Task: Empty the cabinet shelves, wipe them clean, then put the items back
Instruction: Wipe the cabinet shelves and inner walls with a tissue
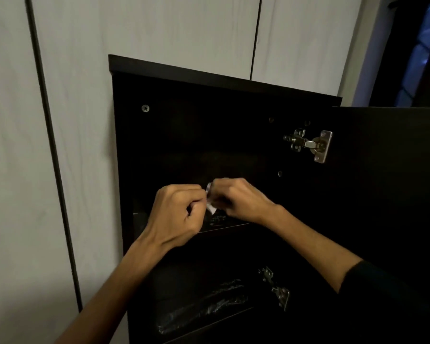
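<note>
So I had this small crumpled white wipe pinched between both hands right in front of the upper shelf of the tall dark wooden cabinet. My left hand was curled tight on its left edge and my right hand gripped the other side, I guess to fold or bunch it up before wiping. Too dark to tell whether that shelf was fully emptied. Lower down, something in shiny clear plastic wrap lay on the next shelf, so emptying wasn't done, I'd say. The dark cabinet door hung open on the right off its metal hinge, leaving the front clear for reaching in. The pale wall panels sat close on the left.
</note>
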